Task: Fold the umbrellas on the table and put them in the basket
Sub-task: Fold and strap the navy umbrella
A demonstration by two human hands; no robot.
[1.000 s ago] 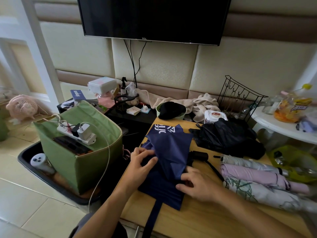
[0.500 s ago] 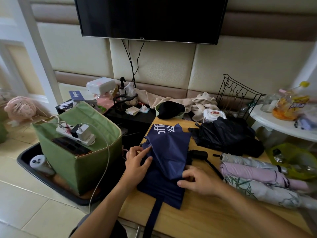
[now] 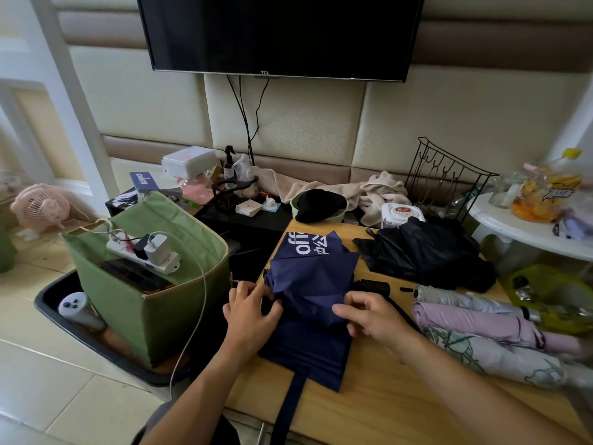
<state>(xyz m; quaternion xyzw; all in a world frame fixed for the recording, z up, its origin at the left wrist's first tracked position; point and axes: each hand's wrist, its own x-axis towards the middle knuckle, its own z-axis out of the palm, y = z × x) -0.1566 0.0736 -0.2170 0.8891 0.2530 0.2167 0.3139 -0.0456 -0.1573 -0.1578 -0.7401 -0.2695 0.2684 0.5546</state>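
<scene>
The television [image 3: 282,30] was cut off by the top edge; the floral umbrella [image 3: 500,358] blurred toward the right edge; the navy umbrella [image 3: 313,284] hid its own shaft.

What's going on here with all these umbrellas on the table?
A person is folding a navy umbrella on the wooden table. The left hand pinches its canopy at one side while the right hand holds down the other. Three umbrellas already rolled up lie to the right, and a black umbrella sits unfolded behind. The green basket beside the table holds a power strip, no umbrellas yet.
</scene>
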